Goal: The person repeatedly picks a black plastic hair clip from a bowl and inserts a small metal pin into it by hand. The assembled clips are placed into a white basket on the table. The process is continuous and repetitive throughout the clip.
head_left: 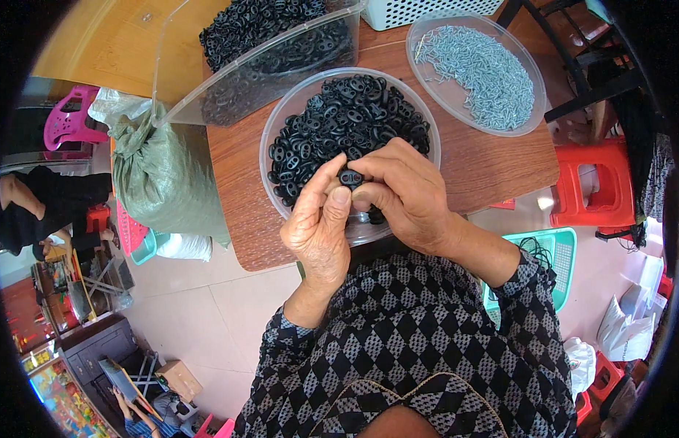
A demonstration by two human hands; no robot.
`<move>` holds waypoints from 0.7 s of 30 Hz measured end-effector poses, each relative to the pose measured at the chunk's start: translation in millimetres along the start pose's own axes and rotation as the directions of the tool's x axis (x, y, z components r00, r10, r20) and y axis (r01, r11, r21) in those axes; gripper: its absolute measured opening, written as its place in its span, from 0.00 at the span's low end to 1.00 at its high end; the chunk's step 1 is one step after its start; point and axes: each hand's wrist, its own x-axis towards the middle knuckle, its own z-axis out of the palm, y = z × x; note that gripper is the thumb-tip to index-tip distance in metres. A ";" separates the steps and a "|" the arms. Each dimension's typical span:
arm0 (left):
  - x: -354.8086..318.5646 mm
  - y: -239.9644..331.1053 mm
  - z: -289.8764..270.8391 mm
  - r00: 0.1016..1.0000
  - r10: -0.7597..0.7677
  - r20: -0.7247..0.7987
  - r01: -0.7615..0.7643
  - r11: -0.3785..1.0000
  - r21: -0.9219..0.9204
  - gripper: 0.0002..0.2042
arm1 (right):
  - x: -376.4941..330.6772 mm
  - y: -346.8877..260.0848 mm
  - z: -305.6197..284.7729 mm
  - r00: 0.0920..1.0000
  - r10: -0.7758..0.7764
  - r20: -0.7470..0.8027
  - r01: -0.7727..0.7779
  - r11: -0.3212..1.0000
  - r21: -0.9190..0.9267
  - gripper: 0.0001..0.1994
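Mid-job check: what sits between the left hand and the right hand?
In the head view, one small black piece sits between the left hand and the right hand, held at their fingertips over the round tub.

Pale square tiles (230, 314) run underfoot here, catching soft light. The wood-grain table (485, 171) has rounded corners. Over to its left, at the far side, I see a pink plastic chair (82, 137); a dark cabinet (91, 358) stands near left. A red plastic stool (566, 184) sits right, below black-framed furniture (610, 84).
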 end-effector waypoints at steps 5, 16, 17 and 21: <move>-2.5 -3.0 -3.1 1.000 -0.004 0.025 0.003 0.999 0.036 0.16 | -0.6 -1.1 3.3 0.998 -0.049 -0.048 0.047 0.998 -0.042 0.16; 1.1 1.5 -1.4 0.987 0.152 0.045 -0.158 0.968 0.195 0.18 | 3.5 -3.5 4.8 0.996 -0.053 -0.068 0.051 0.998 -0.027 0.13; 0.4 -0.8 0.1 0.982 0.188 0.028 -0.190 0.965 0.183 0.18 | 3.7 -4.1 5.2 0.996 -0.054 -0.069 0.053 0.998 -0.021 0.13; -4.0 -7.2 5.0 0.978 0.208 -0.035 -0.205 0.976 0.068 0.17 | 1.6 -4.8 4.9 0.995 -0.075 -0.072 0.074 0.997 -0.014 0.13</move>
